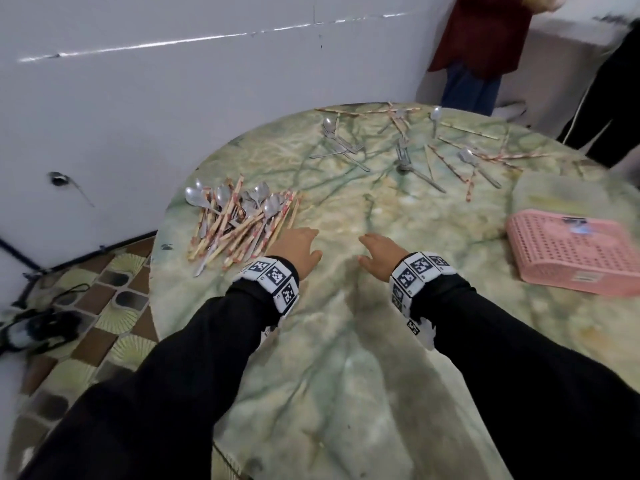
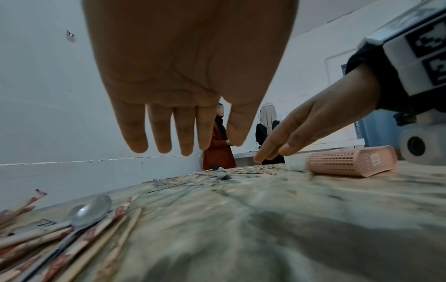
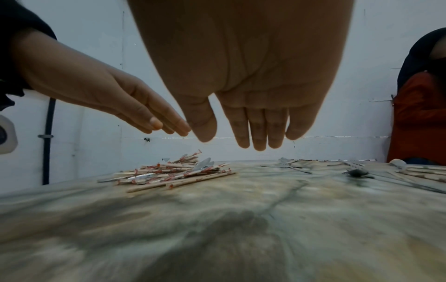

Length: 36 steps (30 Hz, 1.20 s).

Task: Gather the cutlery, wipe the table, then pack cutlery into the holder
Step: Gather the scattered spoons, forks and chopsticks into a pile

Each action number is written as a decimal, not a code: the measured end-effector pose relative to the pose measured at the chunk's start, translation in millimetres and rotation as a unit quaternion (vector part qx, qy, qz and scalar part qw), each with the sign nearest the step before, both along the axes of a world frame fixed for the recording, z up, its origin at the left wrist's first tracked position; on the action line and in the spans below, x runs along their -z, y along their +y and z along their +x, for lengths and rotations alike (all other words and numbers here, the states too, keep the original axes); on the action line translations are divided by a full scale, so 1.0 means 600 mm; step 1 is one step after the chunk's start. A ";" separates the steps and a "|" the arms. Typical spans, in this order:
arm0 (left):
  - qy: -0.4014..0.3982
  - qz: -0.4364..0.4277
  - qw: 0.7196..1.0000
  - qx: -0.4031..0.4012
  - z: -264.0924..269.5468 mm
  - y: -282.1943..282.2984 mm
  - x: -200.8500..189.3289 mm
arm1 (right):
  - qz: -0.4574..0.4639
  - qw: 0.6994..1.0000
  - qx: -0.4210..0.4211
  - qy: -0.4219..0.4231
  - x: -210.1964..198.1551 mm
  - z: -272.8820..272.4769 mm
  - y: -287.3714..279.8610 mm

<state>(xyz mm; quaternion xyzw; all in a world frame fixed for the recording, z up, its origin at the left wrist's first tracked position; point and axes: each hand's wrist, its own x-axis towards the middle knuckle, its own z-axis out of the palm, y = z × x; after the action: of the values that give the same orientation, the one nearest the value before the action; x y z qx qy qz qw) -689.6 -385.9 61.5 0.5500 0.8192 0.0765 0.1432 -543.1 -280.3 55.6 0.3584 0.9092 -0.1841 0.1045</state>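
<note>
Your left hand point(image 1: 298, 249) hovers over the counter point(image 1: 346, 358) with the fingers straight and close together, holding nothing. Your right hand point(image 1: 379, 256) hovers just beside it at 3 o'clock, also flat and empty, fingers straight. The two hands are near each other but apart, and in both wrist views they are clearly above the surface, not touching it.

Around you, at 3 o'clock, the pink holder point(image 1: 575, 249) lies on its side on the counter, a perforated plastic basket with small square holes. Behind it, at about 2 o'clock, lies a pale folded cloth point(image 1: 554, 194), touching the holder. At 1 o'clock, past the far edge of the counter, stand two persons, one in a red top point(image 1: 481, 39) and one in black point(image 1: 609, 109). At 9 o'clock there is a white wall point(image 1: 173, 98), and below it a patterned tile floor point(image 1: 104, 306) with a dark object on it that is too blurred to name.

The gathered pile point(image 1: 239, 223) lies at 10 o'clock, just beside your left hand: steel spoons mixed with chopsticks in paper sleeves with red print, most pointing the same way. The scattered cutlery point(image 1: 415, 143) lies at 12 to 1 o'clock, well apart from both hands: spoons, forks and wrapped chopsticks crossing each other. Between your hands and these pieces the green marbled surface is bare.
</note>
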 end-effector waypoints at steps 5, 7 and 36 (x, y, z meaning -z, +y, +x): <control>0.012 -0.029 1.000 -0.001 0.063 -0.005 -0.003 | -0.001 1.000 -0.013 -0.016 -0.011 0.063 -0.007; 0.013 -0.036 0.999 0.001 0.082 -0.006 -0.005 | 0.002 1.000 -0.015 -0.014 -0.016 0.081 -0.010; -0.012 -0.071 0.995 -0.062 0.346 0.069 0.006 | 0.027 0.995 -0.073 -0.066 -0.008 0.356 0.096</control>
<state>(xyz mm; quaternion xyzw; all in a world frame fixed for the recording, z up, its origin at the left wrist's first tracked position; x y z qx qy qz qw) -482.2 -344.5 58.0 0.4860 0.8531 0.0332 0.1871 -329.3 -222.5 60.3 0.3048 0.9287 -0.1275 0.1682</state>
